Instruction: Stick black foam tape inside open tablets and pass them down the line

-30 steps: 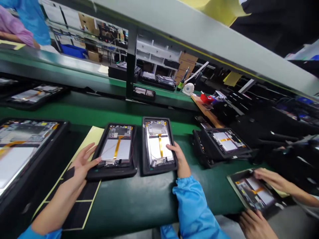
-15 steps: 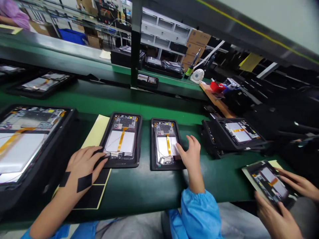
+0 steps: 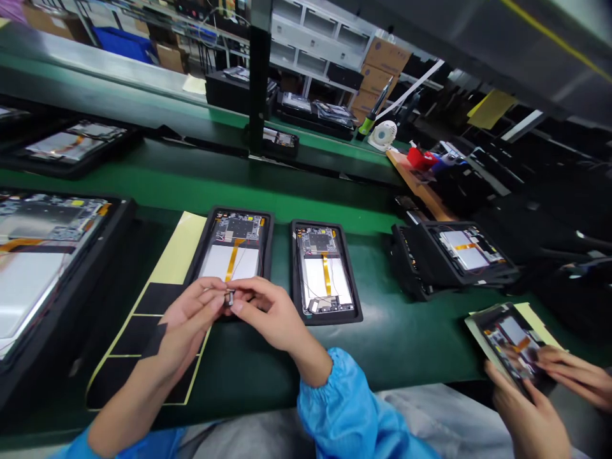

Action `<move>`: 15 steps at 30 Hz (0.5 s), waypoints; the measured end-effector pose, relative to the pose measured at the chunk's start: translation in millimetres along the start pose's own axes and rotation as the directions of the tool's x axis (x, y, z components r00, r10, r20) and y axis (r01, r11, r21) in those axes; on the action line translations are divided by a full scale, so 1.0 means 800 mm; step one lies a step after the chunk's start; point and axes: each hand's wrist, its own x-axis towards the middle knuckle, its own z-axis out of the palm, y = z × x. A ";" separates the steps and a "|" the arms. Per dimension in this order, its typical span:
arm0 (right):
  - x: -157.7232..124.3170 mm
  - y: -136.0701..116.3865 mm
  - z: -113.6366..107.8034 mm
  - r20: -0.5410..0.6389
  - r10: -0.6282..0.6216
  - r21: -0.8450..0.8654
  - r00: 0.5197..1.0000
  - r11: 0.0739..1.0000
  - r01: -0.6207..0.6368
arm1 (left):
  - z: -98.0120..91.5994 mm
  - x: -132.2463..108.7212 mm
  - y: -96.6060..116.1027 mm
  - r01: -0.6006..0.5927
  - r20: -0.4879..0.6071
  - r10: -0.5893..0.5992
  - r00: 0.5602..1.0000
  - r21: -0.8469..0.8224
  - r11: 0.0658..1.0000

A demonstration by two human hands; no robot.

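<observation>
The left hand [image 3: 191, 319] and right hand [image 3: 262, 312] pinch a small metal part [image 3: 230, 298] between their fingertips, held just above an opened tablet [image 3: 234, 261], its insides exposed in a black tray [image 3: 269, 255] that appears to steady it on the green desk [image 3: 248, 376]. A second tablet [image 3: 325, 271] lies just beside it.

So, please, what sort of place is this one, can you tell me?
Probably an electronics assembly line in a factory: opened tablets in black trays along a green workbench, and a hanging screwdriver.
</observation>
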 end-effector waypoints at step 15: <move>0.009 -0.028 -0.063 0.060 -0.006 -0.597 0.998 0.801 0.041 | -0.062 0.024 -0.036 -0.689 0.641 0.422 0.641 0.723 -0.050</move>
